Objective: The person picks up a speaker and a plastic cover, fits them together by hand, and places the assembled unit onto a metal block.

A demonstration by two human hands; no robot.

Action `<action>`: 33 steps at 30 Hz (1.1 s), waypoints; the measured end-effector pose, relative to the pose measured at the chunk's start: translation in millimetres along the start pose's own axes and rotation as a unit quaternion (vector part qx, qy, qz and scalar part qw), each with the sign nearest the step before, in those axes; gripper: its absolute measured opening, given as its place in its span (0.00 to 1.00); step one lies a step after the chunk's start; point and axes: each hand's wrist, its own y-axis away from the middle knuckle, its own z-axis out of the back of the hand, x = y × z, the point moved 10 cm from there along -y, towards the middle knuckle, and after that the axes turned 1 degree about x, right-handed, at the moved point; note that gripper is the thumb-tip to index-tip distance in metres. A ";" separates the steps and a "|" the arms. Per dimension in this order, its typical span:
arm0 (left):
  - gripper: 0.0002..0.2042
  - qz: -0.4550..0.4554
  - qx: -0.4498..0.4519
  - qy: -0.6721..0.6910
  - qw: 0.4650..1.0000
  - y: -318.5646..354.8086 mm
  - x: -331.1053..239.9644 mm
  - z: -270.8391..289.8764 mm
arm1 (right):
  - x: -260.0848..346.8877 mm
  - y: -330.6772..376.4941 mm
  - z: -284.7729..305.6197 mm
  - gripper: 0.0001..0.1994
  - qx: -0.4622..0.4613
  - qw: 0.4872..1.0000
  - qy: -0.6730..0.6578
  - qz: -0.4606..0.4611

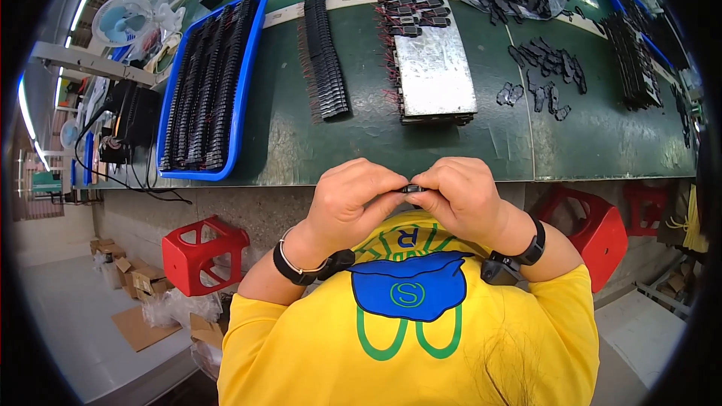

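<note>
The small black part point(413, 189) lies crosswise at frame centre; we pinch it between left hand point(352, 203) and right hand point(462, 199), each equally near.

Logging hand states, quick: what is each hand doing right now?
Left hand: closed, pinching the small black part.
Right hand: closed, pinching the same part's other end.

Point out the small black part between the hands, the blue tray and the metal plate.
small black part point(412, 189), head view, its middle showing between the fingertips.
blue tray point(242, 94), head view, right rim.
metal plate point(436, 75), head view, bare centre.
</note>
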 end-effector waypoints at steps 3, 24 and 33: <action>0.08 0.031 0.008 -0.034 0.999 0.9 8.7 8.4 | -6.3 -1.3 -5.3 0.09 0.031 0.999 0.014 -0.021; 0.11 0.141 -0.152 -0.232 0.950 8.7 87.1 70.6 | -76.4 -103.8 61.9 0.09 0.029 0.969 0.220 -0.112; 0.14 0.099 -0.173 -0.187 0.962 19.8 54.1 73.0 | -113.0 -111.7 37.8 0.10 0.069 0.945 0.302 -0.110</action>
